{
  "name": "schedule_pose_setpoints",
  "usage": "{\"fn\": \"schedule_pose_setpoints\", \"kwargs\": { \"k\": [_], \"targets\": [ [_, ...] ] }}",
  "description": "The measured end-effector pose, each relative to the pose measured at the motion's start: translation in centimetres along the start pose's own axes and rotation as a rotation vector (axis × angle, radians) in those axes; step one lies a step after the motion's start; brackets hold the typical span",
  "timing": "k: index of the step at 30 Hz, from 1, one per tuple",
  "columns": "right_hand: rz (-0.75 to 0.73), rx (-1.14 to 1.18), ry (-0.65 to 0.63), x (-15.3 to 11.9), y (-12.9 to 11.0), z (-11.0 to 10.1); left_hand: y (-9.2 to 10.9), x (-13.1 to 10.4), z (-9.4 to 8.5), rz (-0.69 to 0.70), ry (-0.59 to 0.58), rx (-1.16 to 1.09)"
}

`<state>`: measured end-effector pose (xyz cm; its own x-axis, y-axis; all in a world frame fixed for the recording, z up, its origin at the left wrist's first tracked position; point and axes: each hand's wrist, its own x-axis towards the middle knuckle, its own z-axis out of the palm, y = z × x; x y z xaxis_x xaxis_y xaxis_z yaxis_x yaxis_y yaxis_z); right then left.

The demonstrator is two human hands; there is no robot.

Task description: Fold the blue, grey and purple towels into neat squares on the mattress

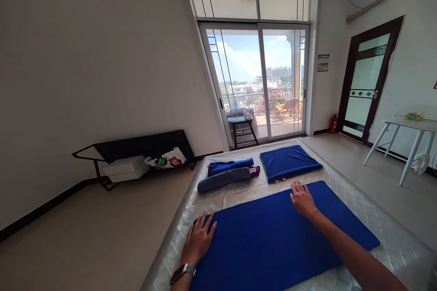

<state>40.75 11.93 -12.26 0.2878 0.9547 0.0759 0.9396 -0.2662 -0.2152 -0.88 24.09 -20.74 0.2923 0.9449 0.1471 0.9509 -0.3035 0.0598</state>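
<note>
A blue cloth [262,241] lies flat on the plastic-covered mattress [167,241] in front of me. My left hand [198,238] rests open on its far left corner, fingers spread, a watch on the wrist. Near the cloth's far edge, right of the middle, my right hand [302,198] lies open with its palm down. Beyond it is a folded blue cloth [290,162]. To the left of that sit a rolled grey-blue cloth [223,179] with a purple end and a blue roll [230,166] behind it.
A low black rack [143,148] with white boxes [124,168] stands by the left wall. Past the mattress are a dark stool [241,120] and a sliding glass door [232,72]. On the right stands a white table [409,122] with a tissue pack [414,116].
</note>
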Motion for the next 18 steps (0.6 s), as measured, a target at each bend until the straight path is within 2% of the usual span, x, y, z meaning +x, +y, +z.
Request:
{"fn": "schedule_pose_setpoints", "kwargs": {
  "k": [3,5,7,9,11,13,15,18],
  "targets": [
    [-0.227,0.067,-0.045,-0.5,-7.7,2.6,0.1,0.0,-0.2,0.001,-0.015,0.028],
    [-0.357,0.152,-0.086,-0.8,-11.6,4.4,0.0,0.0,-0.3,0.01,-0.038,0.054],
    [-0.413,0.206,-0.117,-1.1,-13.8,5.9,0.0,0.0,-0.3,0.009,-0.062,0.07],
    [-0.424,0.222,-0.133,-1.3,-14.2,6.7,-0.1,0.1,-0.2,0.0,-0.071,0.072],
    [-0.402,0.202,-0.139,-1.3,-13.0,6.6,-0.1,0.1,0.0,-0.004,-0.053,0.067],
    [-0.336,0.161,-0.137,-1.1,-10.3,5.9,-0.1,0.1,0.2,-0.002,-0.028,0.067],
    [-0.237,0.12,-0.127,-0.7,-6.3,4.6,-0.1,0.0,0.3,0.002,-0.017,0.07],
    [-0.058,0.061,-0.103,0.0,1.0,2.4,-0.2,0.0,0.3,0.008,-0.023,0.055]
  ]
}}
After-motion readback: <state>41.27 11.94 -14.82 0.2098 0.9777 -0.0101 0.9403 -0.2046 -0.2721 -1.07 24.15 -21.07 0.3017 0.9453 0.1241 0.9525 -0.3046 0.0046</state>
